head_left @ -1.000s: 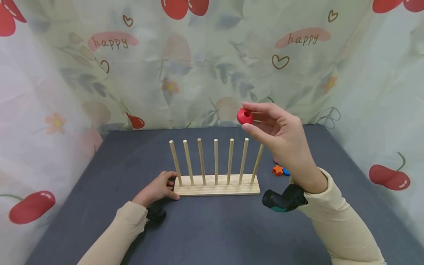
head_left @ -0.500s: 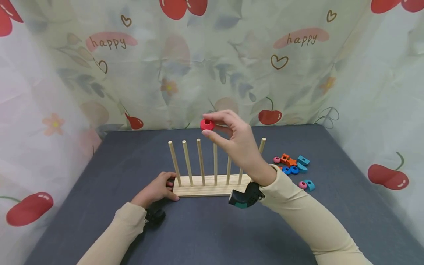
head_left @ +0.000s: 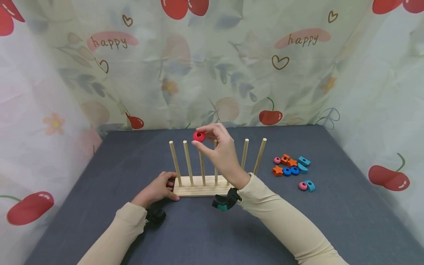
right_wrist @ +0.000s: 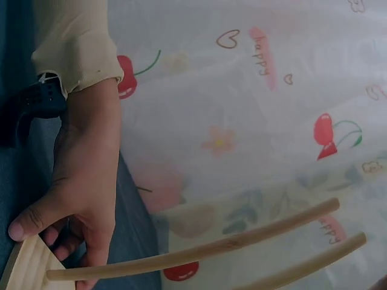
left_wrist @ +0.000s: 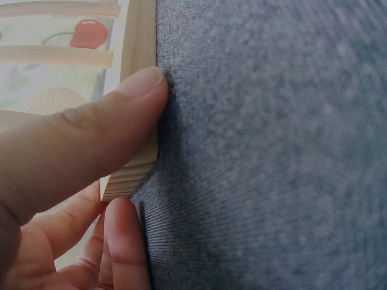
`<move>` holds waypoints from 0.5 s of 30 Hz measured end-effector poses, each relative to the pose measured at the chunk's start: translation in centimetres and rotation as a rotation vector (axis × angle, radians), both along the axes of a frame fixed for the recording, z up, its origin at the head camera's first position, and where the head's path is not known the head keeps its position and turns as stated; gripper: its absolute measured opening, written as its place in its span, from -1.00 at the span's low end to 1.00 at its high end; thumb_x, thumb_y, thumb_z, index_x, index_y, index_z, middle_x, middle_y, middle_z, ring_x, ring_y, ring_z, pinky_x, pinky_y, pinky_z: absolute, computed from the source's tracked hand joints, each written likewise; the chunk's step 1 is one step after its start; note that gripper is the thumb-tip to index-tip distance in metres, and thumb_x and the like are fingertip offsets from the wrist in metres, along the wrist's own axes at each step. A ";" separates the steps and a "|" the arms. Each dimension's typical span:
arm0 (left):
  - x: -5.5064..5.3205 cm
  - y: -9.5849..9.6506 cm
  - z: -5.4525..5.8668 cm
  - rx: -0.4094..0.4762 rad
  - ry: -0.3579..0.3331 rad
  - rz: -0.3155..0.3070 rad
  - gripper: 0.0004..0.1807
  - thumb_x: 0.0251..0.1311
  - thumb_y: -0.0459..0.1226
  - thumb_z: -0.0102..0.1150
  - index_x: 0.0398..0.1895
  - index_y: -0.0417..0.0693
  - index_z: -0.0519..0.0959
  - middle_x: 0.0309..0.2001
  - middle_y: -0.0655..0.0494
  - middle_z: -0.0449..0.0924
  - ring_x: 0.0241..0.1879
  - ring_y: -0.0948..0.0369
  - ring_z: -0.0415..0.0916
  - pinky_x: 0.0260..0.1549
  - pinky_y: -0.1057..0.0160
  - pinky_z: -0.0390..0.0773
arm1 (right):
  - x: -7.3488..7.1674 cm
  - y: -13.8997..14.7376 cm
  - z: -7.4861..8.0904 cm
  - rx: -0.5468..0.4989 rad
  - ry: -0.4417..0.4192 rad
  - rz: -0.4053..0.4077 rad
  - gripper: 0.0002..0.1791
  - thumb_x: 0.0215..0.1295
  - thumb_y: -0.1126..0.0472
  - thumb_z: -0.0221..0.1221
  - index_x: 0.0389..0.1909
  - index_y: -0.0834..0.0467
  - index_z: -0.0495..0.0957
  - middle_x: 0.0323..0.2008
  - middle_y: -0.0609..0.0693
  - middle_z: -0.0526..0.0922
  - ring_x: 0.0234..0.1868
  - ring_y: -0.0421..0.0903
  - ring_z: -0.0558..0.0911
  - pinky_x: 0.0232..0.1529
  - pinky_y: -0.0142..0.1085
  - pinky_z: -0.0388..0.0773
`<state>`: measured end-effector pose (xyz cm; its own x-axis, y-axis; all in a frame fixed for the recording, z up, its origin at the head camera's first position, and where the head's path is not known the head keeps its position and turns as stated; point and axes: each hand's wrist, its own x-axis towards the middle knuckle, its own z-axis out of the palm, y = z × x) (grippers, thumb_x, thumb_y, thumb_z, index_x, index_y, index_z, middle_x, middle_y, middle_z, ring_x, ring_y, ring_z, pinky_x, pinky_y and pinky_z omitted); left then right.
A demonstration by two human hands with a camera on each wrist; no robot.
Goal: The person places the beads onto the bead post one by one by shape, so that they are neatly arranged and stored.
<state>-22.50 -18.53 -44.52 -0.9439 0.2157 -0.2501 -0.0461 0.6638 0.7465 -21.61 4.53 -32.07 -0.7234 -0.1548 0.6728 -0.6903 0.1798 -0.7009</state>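
In the head view my right hand (head_left: 222, 154) pinches a red bead (head_left: 198, 139) between thumb and fingertips. The bead has a hole and is at the top of the third peg (head_left: 202, 167) from the left; whether it has slipped over the tip cannot be told. This peg belongs to a wooden peg stand (head_left: 195, 190) with several upright pegs, some partly hidden behind the right hand. My left hand (head_left: 159, 187) holds the stand's left end, the thumb (left_wrist: 130, 99) along its front edge and the fingers by its end. The right wrist view shows this left hand (right_wrist: 87, 175) and two pegs.
Right of the stand lies a group of small beads: orange stars (head_left: 277, 170), blue round ones (head_left: 294, 170), light blue pieces (head_left: 303, 161) and a pink one (head_left: 276, 160). Nearer lie another pink bead (head_left: 303, 186) and a light blue arch (head_left: 310, 185). A patterned curtain (head_left: 205, 73) hangs behind the dark table.
My right hand has carried the red bead leftward and then down to the third peg's top, uncovering the loose beads on the right. The left hand and the stand stay put.
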 end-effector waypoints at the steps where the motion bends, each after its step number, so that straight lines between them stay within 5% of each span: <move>1: 0.0 0.0 0.0 0.001 0.002 0.000 -0.10 -0.24 -0.44 0.55 0.29 -0.26 0.34 0.12 -0.17 0.28 0.04 -0.01 0.40 0.00 0.04 0.51 | -0.1 -0.1 -0.2 -0.023 -0.012 0.011 -0.62 0.11 0.30 0.37 -0.04 0.26 0.56 -0.12 0.10 0.49 -0.10 -0.02 0.60 -0.04 -0.25 0.59; 15: 0.0 0.1 -0.4 0.000 0.023 0.004 -0.11 -0.26 -0.45 0.56 0.26 -0.29 0.36 0.12 -0.19 0.28 0.04 -0.01 0.41 0.01 0.06 0.52 | -0.1 -1.1 -1.6 -0.179 -0.235 0.009 -0.60 0.14 0.30 0.36 -0.05 0.24 0.43 -0.07 0.09 0.51 -0.23 -0.06 0.61 -0.17 -0.38 0.58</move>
<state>-22.51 -18.46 -44.91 -0.9503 0.2117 -0.2282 -0.0317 0.6633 0.7476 -21.75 3.45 -33.71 -0.8618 -0.0559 0.5042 -0.5063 0.0339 -0.8617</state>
